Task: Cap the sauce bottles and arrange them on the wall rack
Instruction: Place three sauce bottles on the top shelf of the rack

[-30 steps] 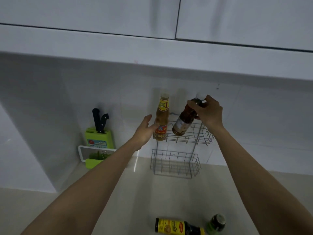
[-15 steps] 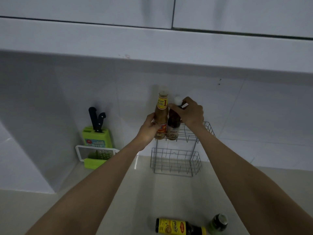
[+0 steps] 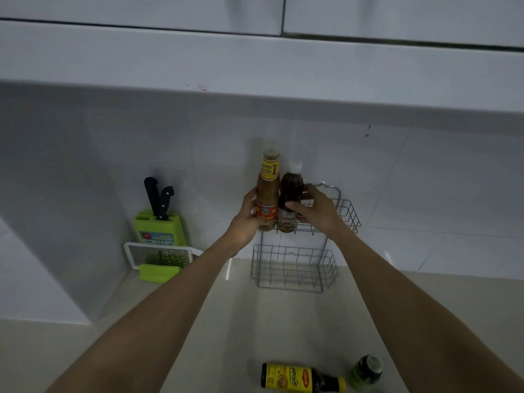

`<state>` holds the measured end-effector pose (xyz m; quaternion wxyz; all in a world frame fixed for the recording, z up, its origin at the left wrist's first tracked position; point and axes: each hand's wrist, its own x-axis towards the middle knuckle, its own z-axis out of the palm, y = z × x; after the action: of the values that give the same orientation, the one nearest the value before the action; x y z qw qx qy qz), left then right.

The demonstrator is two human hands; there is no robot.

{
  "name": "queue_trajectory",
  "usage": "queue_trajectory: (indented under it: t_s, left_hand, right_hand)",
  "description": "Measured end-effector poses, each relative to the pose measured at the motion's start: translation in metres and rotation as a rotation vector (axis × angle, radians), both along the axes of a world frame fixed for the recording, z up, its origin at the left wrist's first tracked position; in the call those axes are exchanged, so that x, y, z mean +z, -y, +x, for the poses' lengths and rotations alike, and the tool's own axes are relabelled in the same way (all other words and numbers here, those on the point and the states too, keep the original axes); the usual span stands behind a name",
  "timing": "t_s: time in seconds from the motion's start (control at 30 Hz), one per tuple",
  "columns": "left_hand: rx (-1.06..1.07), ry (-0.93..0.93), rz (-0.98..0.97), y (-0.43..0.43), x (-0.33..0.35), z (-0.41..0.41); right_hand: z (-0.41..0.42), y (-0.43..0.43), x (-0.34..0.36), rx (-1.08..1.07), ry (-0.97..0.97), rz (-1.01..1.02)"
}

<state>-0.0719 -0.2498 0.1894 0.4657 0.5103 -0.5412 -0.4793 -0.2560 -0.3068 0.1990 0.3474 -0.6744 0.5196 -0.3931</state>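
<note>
The bottoms of two upright bottles hide behind the wire of the wall rack's (image 3: 344, 215) upper basket; the left hand (image 3: 246, 219) grasps the tan bottle (image 3: 266, 194), the right hand (image 3: 319, 212) grasps the dark bottle (image 3: 291, 194). Two more bottles are on the counter (image 3: 226, 336): a yellow-label bottle (image 3: 297, 377) lying down and a green bottle (image 3: 367, 368), partly cut off.

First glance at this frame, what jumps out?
Two sauce bottles standing side by side in the top basket of the wire wall rack: a tall yellow-labelled bottle steadied by the left hand, and a shorter dark bottle with a white cap, gripped by the right hand. The lower basket is bare. On the counter near the bottom edge, a dark bottle with a yellow label lies on its side beside a green-capped bottle.
</note>
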Motion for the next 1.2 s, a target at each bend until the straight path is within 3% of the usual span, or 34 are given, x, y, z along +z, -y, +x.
queue_trajectory:
  t_s: [0.23, 0.37, 0.47, 0.67, 0.8, 0.93, 1.2]
  left_hand:
    - [-0.025, 0.025, -0.022, 0.004, -0.003, 0.002]
    - [0.227, 0.130, -0.064, -0.004, -0.013, 0.002]
    - [0.305, 0.160, -0.097, -0.035, -0.038, 0.003]
    - [-0.088, 0.382, 0.129, -0.103, -0.113, 0.023]
    - [-0.161, 0.392, 0.270, -0.130, -0.137, 0.032]
    - [-0.167, 0.401, 0.318, -0.146, -0.148, 0.040]
    - [-0.176, 0.396, 0.336, -0.161, -0.164, 0.043]
  right_hand:
    - [0.002, 0.000, -0.010, -0.074, -0.085, -0.096]
    - [0.010, -0.029, -0.023, -0.298, 0.069, -0.314]
    - [0.006, -0.070, -0.049, -0.279, 0.092, -0.281]
    - [-0.022, -0.144, -0.148, 0.114, -0.438, 0.169]
    - [-0.038, -0.178, -0.195, 0.336, -0.876, 0.436]
    - [-0.034, -0.202, -0.213, 0.367, -1.105, 0.400]
    - [-0.034, -0.214, -0.221, 0.295, -1.172, 0.265]
